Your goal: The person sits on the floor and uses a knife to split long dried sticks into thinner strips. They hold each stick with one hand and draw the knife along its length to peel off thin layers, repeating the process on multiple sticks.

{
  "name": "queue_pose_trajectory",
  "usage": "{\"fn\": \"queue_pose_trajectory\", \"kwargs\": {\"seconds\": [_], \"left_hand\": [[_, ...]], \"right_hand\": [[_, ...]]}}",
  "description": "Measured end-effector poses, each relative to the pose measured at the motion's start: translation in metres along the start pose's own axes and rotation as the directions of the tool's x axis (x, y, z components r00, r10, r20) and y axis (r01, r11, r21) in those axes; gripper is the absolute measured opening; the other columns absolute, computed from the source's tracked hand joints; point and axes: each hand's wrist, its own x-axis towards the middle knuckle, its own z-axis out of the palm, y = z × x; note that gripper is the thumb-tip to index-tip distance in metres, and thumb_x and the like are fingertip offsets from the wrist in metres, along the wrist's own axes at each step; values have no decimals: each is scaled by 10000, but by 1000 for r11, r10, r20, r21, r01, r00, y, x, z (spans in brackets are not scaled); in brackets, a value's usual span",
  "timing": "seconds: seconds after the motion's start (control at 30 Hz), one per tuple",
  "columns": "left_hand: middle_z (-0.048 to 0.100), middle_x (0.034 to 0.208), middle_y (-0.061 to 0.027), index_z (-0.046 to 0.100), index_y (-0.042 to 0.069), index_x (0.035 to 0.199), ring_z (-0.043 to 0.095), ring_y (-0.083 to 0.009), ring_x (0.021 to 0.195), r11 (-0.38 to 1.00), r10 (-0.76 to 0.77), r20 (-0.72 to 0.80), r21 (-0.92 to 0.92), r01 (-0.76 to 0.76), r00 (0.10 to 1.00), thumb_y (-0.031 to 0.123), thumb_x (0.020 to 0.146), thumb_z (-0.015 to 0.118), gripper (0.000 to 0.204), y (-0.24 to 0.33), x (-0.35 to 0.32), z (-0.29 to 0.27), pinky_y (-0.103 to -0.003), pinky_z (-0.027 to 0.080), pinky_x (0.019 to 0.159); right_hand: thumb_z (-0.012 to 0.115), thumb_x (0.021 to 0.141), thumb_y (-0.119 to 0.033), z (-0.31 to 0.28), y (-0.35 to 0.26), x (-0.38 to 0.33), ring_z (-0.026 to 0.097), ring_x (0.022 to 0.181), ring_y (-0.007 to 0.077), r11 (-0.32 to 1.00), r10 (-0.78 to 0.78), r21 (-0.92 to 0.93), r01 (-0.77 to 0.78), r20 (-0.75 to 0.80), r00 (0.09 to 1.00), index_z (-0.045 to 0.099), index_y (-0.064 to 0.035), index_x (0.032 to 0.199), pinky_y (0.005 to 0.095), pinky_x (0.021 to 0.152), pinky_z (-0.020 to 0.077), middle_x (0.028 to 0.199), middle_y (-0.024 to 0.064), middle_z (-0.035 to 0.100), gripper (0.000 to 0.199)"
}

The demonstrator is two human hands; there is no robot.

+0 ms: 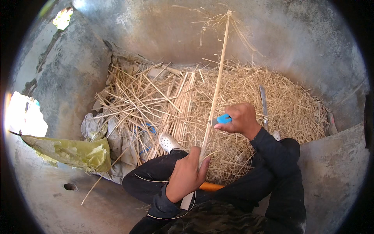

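Note:
A long, pale bamboo strip (219, 80) slants up and away from me, with curled fibres at its far end. My left hand (186, 174) is closed around its near part, thumb and fingers pressing on it. The strip's lower end comes out below that hand. My right hand (242, 119) is wrapped around the blue handle of a small knife (223, 119). Its short blade lies against the strip, above my left hand. A thin peeled sliver (171, 218) loops around by my left wrist.
Shavings (288, 113) heap up at the right, with a long-bladed knife (263, 102) lying on them. Flat strips (182, 101) and loose thin sticks (132, 93) cover the left. A yellow-green sack (78, 152) hangs at the left. Grey walls (156, 35) stand around; white clogs (170, 142) are on my feet.

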Motion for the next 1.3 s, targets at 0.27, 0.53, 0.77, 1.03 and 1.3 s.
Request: {"fn": "queue_pose_trajectory", "kwargs": {"seconds": [0.27, 0.53, 0.77, 1.03, 1.3], "left_hand": [[556, 717, -262, 458, -24, 963, 577, -479, 699, 999, -24, 16, -31, 25, 1000, 132, 907, 597, 217, -5, -4, -2, -478, 442, 568], [555, 665, -224, 488, 19, 920, 579, -442, 626, 991, -12, 97, -131, 25, 995, 162, 884, 639, 210, -23, -52, -3, -462, 435, 518], [569, 697, -199, 480, -1, 931, 597, -402, 630, 983, -52, 13, -175, 54, 999, 129, 916, 605, 181, -10, -22, -10, -429, 437, 531], [436, 647, 35, 483, 57, 959, 383, -37, 507, 586, -181, 292, -735, 341, 939, 180, 994, 513, 131, -12, -23, -5, -218, 319, 458], [424, 646, 40, 443, 74, 951, 373, -32, 497, 345, -131, 361, -857, 384, 923, 167, 981, 539, 138, -4, -19, -4, -196, 308, 449]], "right_hand": [[533, 743, -788, 4, 5, 4, 503, 395, 231, 1000, 0, -23, 0, -8, 1000, 490, -119, 521, 376, 402, 377, 441, 47, 442, 706], [458, 877, -680, -15, 72, 12, 506, 423, 242, 904, 427, -19, -428, -37, 904, 661, -138, 667, 380, 436, 366, 489, 58, 516, 615], [480, 815, -755, -11, -53, -17, 508, 377, 196, 981, -44, 192, 19, 126, 991, 550, -131, 556, 348, 392, 379, 446, 32, 482, 680], [528, 790, -748, -13, -47, -10, 554, 390, 232, 976, 27, 212, -49, 109, 994, 552, -122, 535, 358, 394, 422, 441, 65, 508, 677], [490, 802, -761, -15, -37, -13, 530, 364, 214, 981, 81, 167, -103, 134, 988, 536, -130, 531, 352, 384, 416, 428, 47, 489, 689]]}}
